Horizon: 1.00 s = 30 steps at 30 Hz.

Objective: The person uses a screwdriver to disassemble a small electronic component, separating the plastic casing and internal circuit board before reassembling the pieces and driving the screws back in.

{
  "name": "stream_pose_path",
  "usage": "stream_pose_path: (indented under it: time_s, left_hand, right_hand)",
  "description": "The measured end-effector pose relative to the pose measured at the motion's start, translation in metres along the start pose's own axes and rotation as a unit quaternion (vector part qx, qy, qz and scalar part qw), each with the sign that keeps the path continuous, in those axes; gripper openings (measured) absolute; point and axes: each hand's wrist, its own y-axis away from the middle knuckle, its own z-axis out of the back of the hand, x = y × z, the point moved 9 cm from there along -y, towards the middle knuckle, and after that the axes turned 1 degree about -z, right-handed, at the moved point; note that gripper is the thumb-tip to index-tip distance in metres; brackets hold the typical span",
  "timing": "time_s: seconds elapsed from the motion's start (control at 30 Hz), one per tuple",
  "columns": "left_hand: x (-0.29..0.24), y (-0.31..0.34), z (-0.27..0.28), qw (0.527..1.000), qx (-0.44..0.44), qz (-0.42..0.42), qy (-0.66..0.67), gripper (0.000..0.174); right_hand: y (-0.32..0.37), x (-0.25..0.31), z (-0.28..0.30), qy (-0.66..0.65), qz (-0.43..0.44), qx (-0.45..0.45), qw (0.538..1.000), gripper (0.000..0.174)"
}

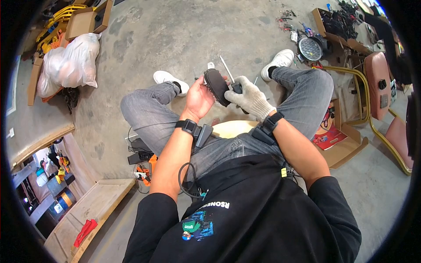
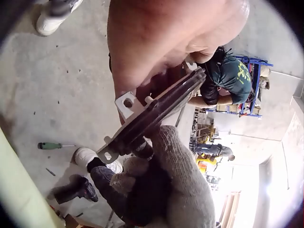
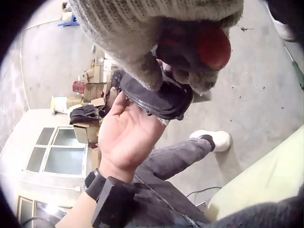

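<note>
My bare left hand (image 1: 199, 101) holds a black oval housing (image 1: 216, 87), tilted, by its edge; in the left wrist view pale metal tabs (image 2: 127, 105) stick out along its rim. My right hand (image 1: 253, 98) wears a knitted glove and grips a dark-handled screwdriver (image 1: 237, 87). Its pale shaft (image 1: 226, 66) points forward, past the housing's far side. The handle's red end (image 3: 214, 46) faces the right wrist camera. A gloved fingertip (image 3: 148, 76) lies right at the housing's dark face. The work is held above the floor, between my knees.
A green-handled screwdriver (image 2: 50, 146) and a dark power tool (image 2: 76, 189) lie on the concrete floor. A round lamp (image 1: 310, 48) sits beside scattered small parts at the right. White bags (image 1: 72, 61) stand at the left; a metal-framed chair (image 1: 377, 83) is at the right.
</note>
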Motion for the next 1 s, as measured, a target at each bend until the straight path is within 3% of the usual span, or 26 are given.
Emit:
stream_pose_path:
  time_s: [0.17, 0.27, 0.37, 0.53, 0.63, 0.77, 1.0]
  left_hand:
    - [-0.004, 0.0, 0.006, 0.998, -0.033, -0.02, 0.059, 0.053]
    - [-0.009, 0.002, 0.006, 0.993, -0.032, -0.034, 0.105, 0.054]
    - [-0.016, 0.006, 0.001, 0.989, -0.018, -0.054, 0.139, 0.058]
    - [-0.018, 0.006, -0.009, 0.988, 0.007, -0.046, 0.147, 0.063]
    - [-0.017, 0.006, -0.013, 0.988, 0.03, -0.041, 0.147, 0.063]
    - [-0.009, 0.008, -0.019, 0.985, 0.041, 0.007, 0.169, 0.058]
    - [-0.013, 0.01, -0.011, 0.997, 0.055, -0.006, 0.061, 0.049]
  right_hand:
    - [0.001, -0.001, -0.003, 0.041, -0.001, 0.022, 0.999, 0.058]
    - [0.0, -0.009, -0.005, 0.016, -0.054, 0.068, 0.996, 0.053]
    - [0.003, -0.02, -0.03, -0.247, -0.119, 0.214, 0.938, 0.036]
    - [-0.007, -0.022, -0.015, -0.298, -0.091, 0.139, 0.94, 0.031]
    - [-0.014, -0.028, -0.009, -0.347, -0.09, 0.099, 0.928, 0.038]
    - [-0.014, -0.029, -0.019, -0.351, -0.085, 0.139, 0.922, 0.039]
    - [-0.017, -0.022, 0.004, -0.33, -0.054, 0.075, 0.94, 0.049]
